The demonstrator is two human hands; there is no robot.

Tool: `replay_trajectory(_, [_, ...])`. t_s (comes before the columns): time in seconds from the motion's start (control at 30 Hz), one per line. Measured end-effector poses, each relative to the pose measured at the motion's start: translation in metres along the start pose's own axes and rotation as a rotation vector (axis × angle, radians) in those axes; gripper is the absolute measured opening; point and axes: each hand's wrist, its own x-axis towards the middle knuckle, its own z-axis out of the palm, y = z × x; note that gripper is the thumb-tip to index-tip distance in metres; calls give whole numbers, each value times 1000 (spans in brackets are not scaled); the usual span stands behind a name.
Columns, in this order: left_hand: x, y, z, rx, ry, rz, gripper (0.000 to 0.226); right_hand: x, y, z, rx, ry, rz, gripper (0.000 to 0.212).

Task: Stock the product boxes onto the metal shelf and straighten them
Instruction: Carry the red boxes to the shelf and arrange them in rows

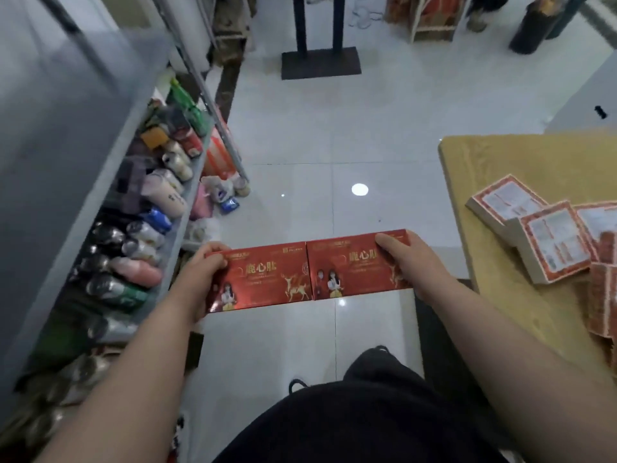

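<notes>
Two red product boxes with gold deer art are held side by side in mid-air over the white floor. My left hand [200,272] grips the outer end of the left red box [263,279]. My right hand [410,262] grips the outer end of the right red box [354,267]. The boxes touch at their inner edges and face up. The grey metal shelf [83,135] stands at my left, its lower level packed with cans and bottles [147,228]. More product boxes [547,242] lie back-side up on the wooden table at right.
The wooden table [484,168] fills the right side. A black sign stand base [320,63] sits on the tiled floor ahead. Packets and bottles [220,192] lie on the floor by the shelf leg. My black-clad legs and a shoe [334,422] are below.
</notes>
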Motion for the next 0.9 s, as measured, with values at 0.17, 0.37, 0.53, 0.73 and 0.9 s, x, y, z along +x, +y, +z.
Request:
replay_trajectory(0.17, [-14,0,-33,-158,256,35,25,66,-67,52,-146,-265,-97,55])
replay_trajectory(0.37, [-68,19,-57,-353,628,119,27,104,-158,141,-276,-581,-258,56])
replay_trajectory(0.53, [-137,29,-83,-421,922,195,33,75,-219,226,-349,-865,-434,52])
replay_trajectory(0.73, [-237,49,-117,-493,1207,337,33,-15,-277,320,-363,-1117,-584,61])
replay_trajectory(0.9, [-308,72,-160,-526,1331,467,30,-96,-322,383,-337,-1223,-712,43])
